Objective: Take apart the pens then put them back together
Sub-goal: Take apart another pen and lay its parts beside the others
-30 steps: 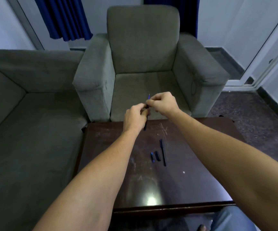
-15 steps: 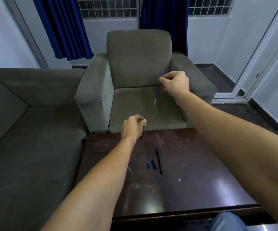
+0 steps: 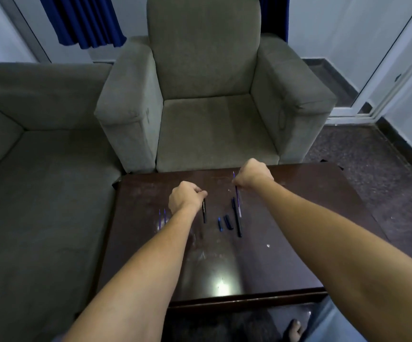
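The right hand (image 3: 253, 177) has come down from over the chair (image 3: 212, 119) to the bench (image 3: 261, 267). Its fingers are clamped on the refill (image 3: 237, 202). So this pen is apart, I think. The left hand (image 3: 184, 199) has its fingers clamped on the barrel (image 3: 204, 211), at 9 o'clock from the refill. Both run 12 to 6, free ends toward 6.

Bench (image 3: 298, 230) top was dark wood with glossy varnish, scuffed and scratched, light glare near the front edge. Armchair (image 3: 207, 70) and sofa (image 3: 39, 193) were grey-green cloth, matt, short nap. Curtain (image 3: 86, 21) was blue cloth, matt. Black barrel (image 3: 204, 211) looked like matt plastic with faint print. Refill (image 3: 238, 206) was thin clear plastic with blue ink inside. Short pen pieces (image 3: 228, 222) looked like dark plastic with a slight sheen. Floor (image 3: 360, 154) was speckled stone, dull.
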